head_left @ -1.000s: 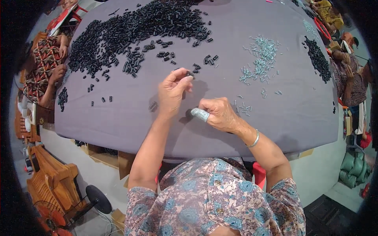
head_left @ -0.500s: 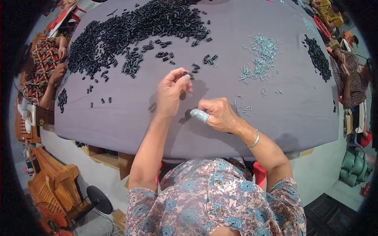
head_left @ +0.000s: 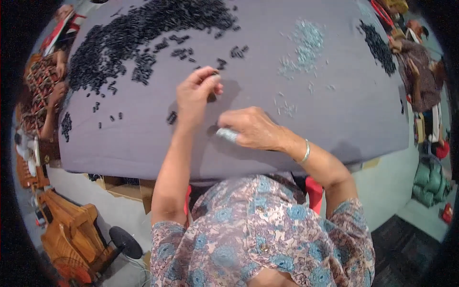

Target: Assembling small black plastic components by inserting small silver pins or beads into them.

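Note:
My left hand [head_left: 193, 98] is raised over the cloth-covered table, thumb and forefinger pinched on a small dark piece [head_left: 215, 72], mostly hidden by the fingertips. Lower and to its right is my right hand [head_left: 253, 126], blurred, its fingers curled in and knuckles up. A silvery wrapping [head_left: 227, 134] covers one of its digits, pointing left. Whatever that hand may hold is hidden. A few short black cylinders [head_left: 171, 117] lie beside my left wrist, and more black cylinders [head_left: 239, 51] lie beyond the hand. Small silvery screw-like pieces [head_left: 287, 109] are scattered right of my right hand.
A large heap of black cylinders [head_left: 158, 28] covers the far left of the grey cloth [head_left: 344, 119]. Silvery pieces [head_left: 308, 40] are piled at the far right, with another black pile [head_left: 377, 45] beyond. People sit at both sides. A wooden chair [head_left: 71, 220] stands lower left.
The whole view has shifted, so the table appears further up and left. My right hand has turned, its knuckles now more upward. My left hand keeps its pinch. Black cylinders by my left wrist show more clearly.

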Demonstrator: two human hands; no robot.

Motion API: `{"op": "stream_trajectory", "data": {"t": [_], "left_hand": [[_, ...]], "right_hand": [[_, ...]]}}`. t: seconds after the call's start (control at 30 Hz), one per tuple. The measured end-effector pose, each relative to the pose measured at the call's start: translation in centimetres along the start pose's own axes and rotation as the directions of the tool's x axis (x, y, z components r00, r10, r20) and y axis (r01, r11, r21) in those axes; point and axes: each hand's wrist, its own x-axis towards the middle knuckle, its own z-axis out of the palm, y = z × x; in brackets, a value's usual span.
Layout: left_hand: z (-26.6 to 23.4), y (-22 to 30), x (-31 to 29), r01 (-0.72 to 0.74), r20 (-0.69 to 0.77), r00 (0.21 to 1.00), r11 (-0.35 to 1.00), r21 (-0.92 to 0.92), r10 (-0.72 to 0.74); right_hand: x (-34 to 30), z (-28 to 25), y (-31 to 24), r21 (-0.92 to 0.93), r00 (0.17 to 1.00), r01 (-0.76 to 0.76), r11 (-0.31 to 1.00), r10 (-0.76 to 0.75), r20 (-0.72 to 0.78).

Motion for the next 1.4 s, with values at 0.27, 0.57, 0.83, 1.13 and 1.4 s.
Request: {"op": "stream_trajectory", "data": {"t": [0.27, 0.57, 0.83, 1.13, 1.4], "left_hand": [[-0.2, -0.6, 0.0, -0.004, -0.009, 1.000, 0.997, -0.076, 0.003], [-0.1, -0.6, -0.4, -0.034, 0.021, 0.999, 0.999, -0.006, 0.034], [-0.2, -0.6, -0.3, -0.053, 0.020, 0.998, 0.998, -0.020, 0.053], [0.1, -0.7, -0.2, -0.012, 0.001, 1.000, 1.000, -0.018, 0.012], [0.0, -0.4, -0.4, 0.011, 0.012, 1.000, 1.000, -0.016, -0.010]], "right_hand": [[-3.7, -2.4, -3.1, 0.205, 0.997, -0.034, 0.978, 0.020, 0.070], [-9.4, -9.5, 1.4, -0.045, 0.829, -0.511, 0.858, 0.478, -0.291], [-7.7, -8.1, 2.2, -0.147, 0.900, -0.396, 0.906, 0.352, -0.257], [-4.0, -8.3, 5.6, -0.263, 0.924, -0.312, 0.913, 0.228, -0.306], [-4.5, -10.2, 5.1, -0.056, 0.812, -0.499, 0.865, 0.444, -0.379]]}}
